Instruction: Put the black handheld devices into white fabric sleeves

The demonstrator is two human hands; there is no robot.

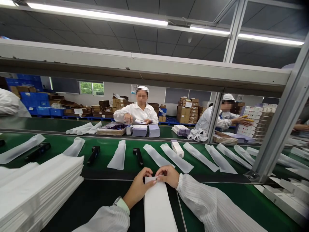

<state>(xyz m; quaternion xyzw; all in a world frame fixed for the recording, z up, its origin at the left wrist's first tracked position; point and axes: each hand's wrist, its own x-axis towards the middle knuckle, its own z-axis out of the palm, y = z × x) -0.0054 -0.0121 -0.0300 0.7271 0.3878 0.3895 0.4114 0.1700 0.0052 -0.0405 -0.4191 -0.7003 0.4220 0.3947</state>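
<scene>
A stack of long, flat white sleeves [159, 206] lies in front of me, pointing away from my body. At its far end, my left hand [140, 187] pinches the top sleeve between thumb and fingers. My right hand [168, 176] is closed on the same end, its fingertips meeting those of the left. Whether anything sits inside the sleeve's mouth is hidden by my fingers. Just beyond my hands, a black handheld device [138, 157] and a translucent white sleeve [158, 155] rest on the green conveyor belt [96, 172].
A tall pile of white sleeves [43, 190] stands at left. Along the belt lie several more sleeves, black devices [93, 155] and a small white box [177, 148]. A metal post [282, 106] rises at right, near open white boxes [287, 196]. Co-workers [136, 112] sit opposite.
</scene>
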